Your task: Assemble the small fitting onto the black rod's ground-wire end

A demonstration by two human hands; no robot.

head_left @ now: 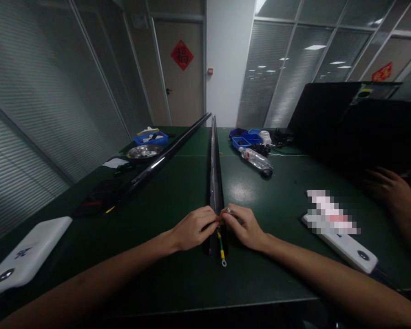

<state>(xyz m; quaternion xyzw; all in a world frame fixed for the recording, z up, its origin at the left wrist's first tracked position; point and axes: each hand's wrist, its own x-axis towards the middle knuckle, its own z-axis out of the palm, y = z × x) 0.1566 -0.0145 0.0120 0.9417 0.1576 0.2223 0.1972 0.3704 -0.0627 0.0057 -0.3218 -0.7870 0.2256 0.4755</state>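
Observation:
My left hand (196, 227) and my right hand (244, 226) meet over the near end of a long dark channel-shaped rail (216, 178), which lies lengthwise on the green table. Both hands have thumb and forefinger pinched together around something small there. A short green-and-yellow wire (221, 241) comes out below the fingertips. Its near end carries a yellow sleeve and a ring terminal (223, 262) that hangs toward me. The fingers hide the wire's other end and whatever is between them. A ring shows on a finger of my right hand.
Another dark rail (157, 160) lies slantwise at left, near a metal bowl (144, 151) and blue bin (152, 138). White devices (30, 253) (349, 246) flank me. A plastic bottle (256, 160) and blue bins (248, 137) stand back right. A co-worker's hand (390, 187) is at right.

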